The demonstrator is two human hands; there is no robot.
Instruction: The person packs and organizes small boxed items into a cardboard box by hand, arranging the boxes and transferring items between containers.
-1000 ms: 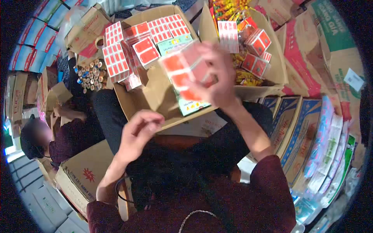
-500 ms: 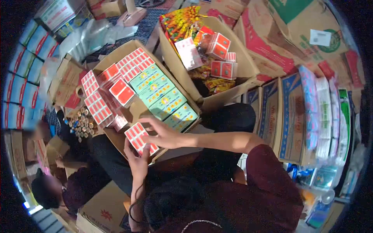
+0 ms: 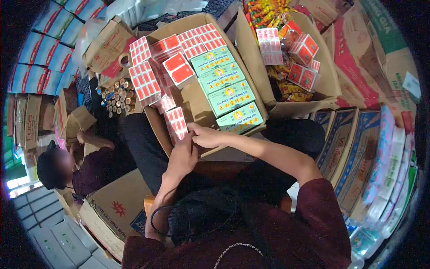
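Observation:
A shrink-wrapped pack of small red-and-white boxes [image 3: 175,121] is at the near left corner of the open carton [image 3: 208,154]. My left hand [image 3: 182,154] grips its near end, fingertips partly hidden. Against the pack's right side, my right hand [image 3: 205,136] has its fingers curled at the same end. Similar red-and-white packs [image 3: 144,82] stand along the carton's left side and far end. A pack with large red panels [image 3: 178,68] sits among them. Green boxes with yellow lettering [image 3: 230,95] line the right side, and bare cardboard shows in the middle.
Right of the carton, another open box [image 3: 309,106] holds red packs and yellow-red packets. Tall cartons [image 3: 354,148] stand at the right. Many small round-topped items [image 3: 118,96] lie left. A co-worker [image 3: 92,168] sits at the left beside a brown carton [image 3: 114,204].
The pack has gone from a tilted position between both hands to the carton's near left corner. Both hands have come close together at its near end. The camera view has shifted.

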